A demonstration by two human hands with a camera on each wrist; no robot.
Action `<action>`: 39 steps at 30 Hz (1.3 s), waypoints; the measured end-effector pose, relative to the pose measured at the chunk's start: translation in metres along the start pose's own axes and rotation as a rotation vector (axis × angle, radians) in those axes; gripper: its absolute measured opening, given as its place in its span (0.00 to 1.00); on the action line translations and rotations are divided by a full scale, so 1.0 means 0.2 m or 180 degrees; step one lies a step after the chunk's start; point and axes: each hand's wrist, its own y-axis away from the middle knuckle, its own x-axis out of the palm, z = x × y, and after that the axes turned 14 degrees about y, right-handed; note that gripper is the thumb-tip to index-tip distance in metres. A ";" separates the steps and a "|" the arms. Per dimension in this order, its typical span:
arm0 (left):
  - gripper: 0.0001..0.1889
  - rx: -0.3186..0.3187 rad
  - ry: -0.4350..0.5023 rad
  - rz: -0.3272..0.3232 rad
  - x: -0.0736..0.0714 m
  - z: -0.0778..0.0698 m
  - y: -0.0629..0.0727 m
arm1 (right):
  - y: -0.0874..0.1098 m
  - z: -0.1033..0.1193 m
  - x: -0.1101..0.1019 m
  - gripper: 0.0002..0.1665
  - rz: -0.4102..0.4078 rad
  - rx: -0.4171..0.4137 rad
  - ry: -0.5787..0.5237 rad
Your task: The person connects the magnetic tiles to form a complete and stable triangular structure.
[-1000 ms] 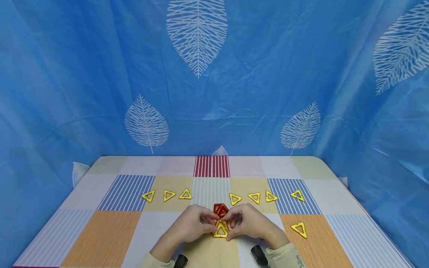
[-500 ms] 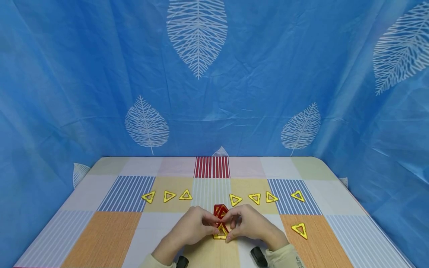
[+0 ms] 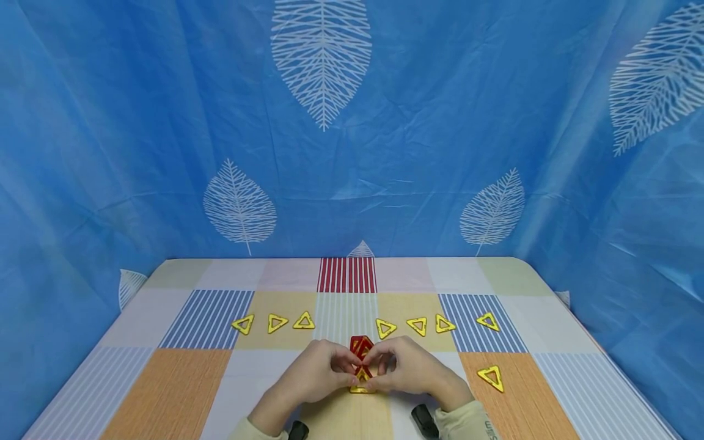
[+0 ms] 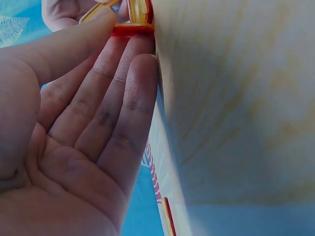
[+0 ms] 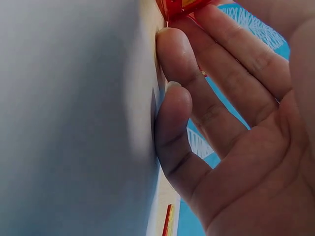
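A small structure of red and yellow triangular magnetic tiles stands on the table in front of me, partly hidden by both hands. In the head view, its red tiles show above my fingers and a yellow triangular tile faces me. My left hand pinches it from the left, with the thumb in front and the fingers behind, as the left wrist view shows at the tile edge. From the right, my right hand pinches it likewise, its fingers behind a red tile. Both index fingertips meet near its top.
Several yellow triangular tiles lie flat beyond my hands, some at the left and others at the right. A single tile lies nearer me on the right. Blue leaf-print curtain hangs round the table.
My right thumb has moved left across the front of the yellow tile, closer to the left thumb. The yellow tile's tip has dropped slightly between the fingers. The loose tiles have not moved.
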 end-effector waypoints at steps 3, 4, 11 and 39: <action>0.08 -0.0011 -0.0007 0.0004 0.00 0.00 0.00 | 0.00 0.00 0.00 0.13 0.0018 -0.0003 -0.0006; 0.08 -0.0010 -0.0007 0.0006 0.00 0.00 0.00 | 0.00 0.00 0.00 0.13 0.0022 -0.0002 -0.0003; 0.13 -0.0005 -0.0058 0.0072 0.00 0.00 0.00 | 0.00 0.00 -0.01 0.14 0.0041 0.0066 0.0009; 0.13 -0.0032 -0.0368 -0.0141 0.00 0.02 0.00 | 0.01 -0.01 -0.01 0.17 0.0142 -0.0337 -0.0055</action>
